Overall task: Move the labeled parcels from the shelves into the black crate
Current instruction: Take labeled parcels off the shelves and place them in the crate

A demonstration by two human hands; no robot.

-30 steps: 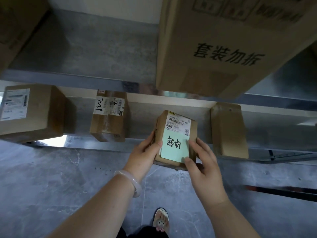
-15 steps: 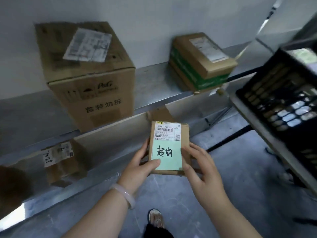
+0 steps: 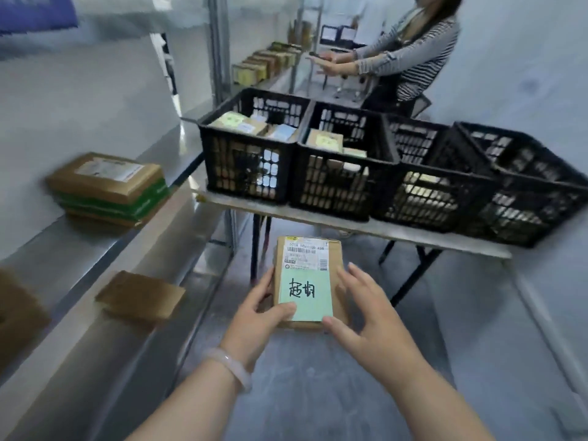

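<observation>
A small brown parcel [image 3: 308, 268] with a white barcode label and a green handwritten note is held flat in front of me, above the floor. My left hand [image 3: 257, 316] grips its left edge, thumb on the green note. My right hand [image 3: 366, 319] holds the right edge, thumb at the lower corner. Several black crates stand in a row on a table ahead; the leftmost crate [image 3: 245, 160] and the second crate [image 3: 337, 183] hold labeled parcels. The two crates [image 3: 521, 192] to the right look less full.
Metal shelves run along my left with a brown and green box [image 3: 108, 189] above and a flat brown parcel [image 3: 140, 297] below. The table's edge [image 3: 366, 226] rests on black legs. A person in a striped top [image 3: 410, 55] stands behind the crates.
My view has swung right from the shelves toward the table of crates. The parcel has come off the lower shelf and stays in both hands.
</observation>
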